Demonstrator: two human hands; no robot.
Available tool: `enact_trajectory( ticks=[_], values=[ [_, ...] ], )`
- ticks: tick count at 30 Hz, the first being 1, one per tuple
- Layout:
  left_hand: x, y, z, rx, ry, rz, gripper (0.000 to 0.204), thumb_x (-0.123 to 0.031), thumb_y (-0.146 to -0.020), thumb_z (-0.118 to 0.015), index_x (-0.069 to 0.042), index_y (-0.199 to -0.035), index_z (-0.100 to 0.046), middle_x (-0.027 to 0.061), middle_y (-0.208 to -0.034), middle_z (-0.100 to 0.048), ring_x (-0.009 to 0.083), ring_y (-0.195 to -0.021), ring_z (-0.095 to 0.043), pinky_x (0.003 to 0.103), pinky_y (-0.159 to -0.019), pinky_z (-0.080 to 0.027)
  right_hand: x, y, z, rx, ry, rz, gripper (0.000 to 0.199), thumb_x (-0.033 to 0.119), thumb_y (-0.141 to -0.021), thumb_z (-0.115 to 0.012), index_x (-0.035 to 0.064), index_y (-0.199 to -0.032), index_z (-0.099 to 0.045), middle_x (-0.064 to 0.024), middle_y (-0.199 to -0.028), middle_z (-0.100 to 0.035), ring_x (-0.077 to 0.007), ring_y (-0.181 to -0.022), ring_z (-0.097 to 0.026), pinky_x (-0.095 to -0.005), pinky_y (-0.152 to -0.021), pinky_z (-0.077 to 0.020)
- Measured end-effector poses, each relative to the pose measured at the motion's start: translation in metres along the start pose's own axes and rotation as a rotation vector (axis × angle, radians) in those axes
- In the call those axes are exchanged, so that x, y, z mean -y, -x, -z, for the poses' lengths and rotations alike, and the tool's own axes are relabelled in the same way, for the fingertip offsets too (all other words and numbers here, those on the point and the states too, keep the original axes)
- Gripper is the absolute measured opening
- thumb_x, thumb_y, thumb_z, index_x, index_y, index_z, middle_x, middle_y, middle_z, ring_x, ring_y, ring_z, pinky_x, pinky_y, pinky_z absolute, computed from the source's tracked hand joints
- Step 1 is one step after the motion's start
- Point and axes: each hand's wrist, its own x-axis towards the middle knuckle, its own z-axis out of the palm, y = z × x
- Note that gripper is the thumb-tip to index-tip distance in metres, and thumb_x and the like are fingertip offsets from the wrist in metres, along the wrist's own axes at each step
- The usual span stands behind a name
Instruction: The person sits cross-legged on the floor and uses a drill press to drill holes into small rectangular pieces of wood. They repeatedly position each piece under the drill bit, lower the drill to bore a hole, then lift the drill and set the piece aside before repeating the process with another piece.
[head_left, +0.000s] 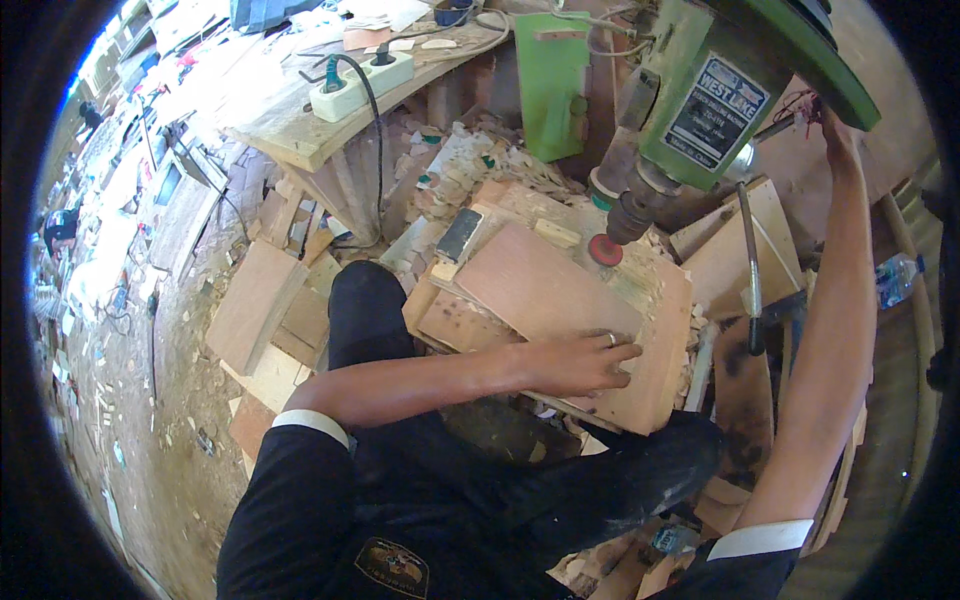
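Observation:
My left hand lies palm down with its fingers stretched out, over the near edge of a flat pale wooden board. The board rests on a wider wooden worktop in front of my knees. Just beyond the board, a red round disc sits below the chuck of a green drill press. My right arm reaches up along the machine's right side. My right hand is by its hub, where reddish strands hang; the green cover partly hides the fingers.
A black-gripped lever hangs right of the chuck. A white power strip with plugs lies on the wooden table. Cut boards are stacked at left. A dark rectangular block lies beside the board. Wood scraps cover the ground.

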Motion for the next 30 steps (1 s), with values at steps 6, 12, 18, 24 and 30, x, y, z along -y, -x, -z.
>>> enact_trajectory(
  ticks=[6,12,18,24,30],
  values=[
    [-0.015,0.003,0.003,-0.074,-0.314,-0.22,0.026,-0.031,-0.085,-0.064,-0.011,-0.1,-0.071,0.0138,-0.122,-0.068,0.0377,-0.119,-0.065,0.05,-0.103,-0.052,0.004,-0.001,-0.001,-0.006,-0.003,-0.001,0.014,0.017,-0.084,-0.071,0.0033,-0.084,-0.071,-0.003,-0.075,-0.067,-0.0106,-0.073,-0.058,-0.0346,-0.063,-0.0494],
    [-0.071,0.008,0.025,-0.151,-0.289,-0.359,0.027,-0.031,-0.083,-0.061,-0.009,-0.096,-0.072,0.0164,-0.116,-0.071,0.0373,-0.112,-0.07,0.047,-0.095,-0.057,0.007,0.002,0.001,-0.014,0.0,-0.009,0.013,0.017,-0.085,-0.071,0.0034,-0.084,-0.071,-0.0028,-0.075,-0.067,-0.0106,-0.073,-0.058,-0.0346,-0.063,-0.0493],
    [-0.094,0.011,0.038,-0.16,-0.246,-0.339,0.031,-0.03,-0.085,-0.06,-0.006,-0.101,-0.071,0.0212,-0.123,-0.07,0.0355,-0.11,-0.071,0.045,-0.097,-0.057,0.009,0.004,0.0,-0.02,0.009,0.005,0.013,0.017,-0.085,-0.07,0.0035,-0.084,-0.071,-0.0027,-0.075,-0.067,-0.0105,-0.073,-0.058,-0.0345,-0.063,-0.0491],
    [-0.098,-0.005,0.075,-0.26,-0.237,-0.344,0.024,-0.026,-0.085,-0.061,-0.005,-0.094,-0.066,0.0173,-0.11,-0.072,0.0297,-0.1,-0.073,0.039,-0.085,-0.061,0.009,0.001,-0.001,-0.023,0.006,0.01,0.013,0.017,-0.085,-0.07,0.0036,-0.084,-0.071,-0.0025,-0.075,-0.066,-0.0104,-0.073,-0.058,-0.0345,-0.063,-0.049],
    [-0.082,-0.05,0.084,-0.072,-0.01,-0.268,0.019,-0.024,-0.082,-0.062,-0.006,-0.09,-0.062,0.0125,-0.09,-0.067,0.0256,-0.072,-0.073,0.038,-0.053,-0.059,0.01,-0.001,-0.002,-0.021,0.0,-0.003,0.013,0.017,-0.086,-0.07,0.0038,-0.084,-0.071,-0.0023,-0.075,-0.066,-0.0104,-0.073,-0.058,-0.0345,-0.063,-0.0489]
  ],
)
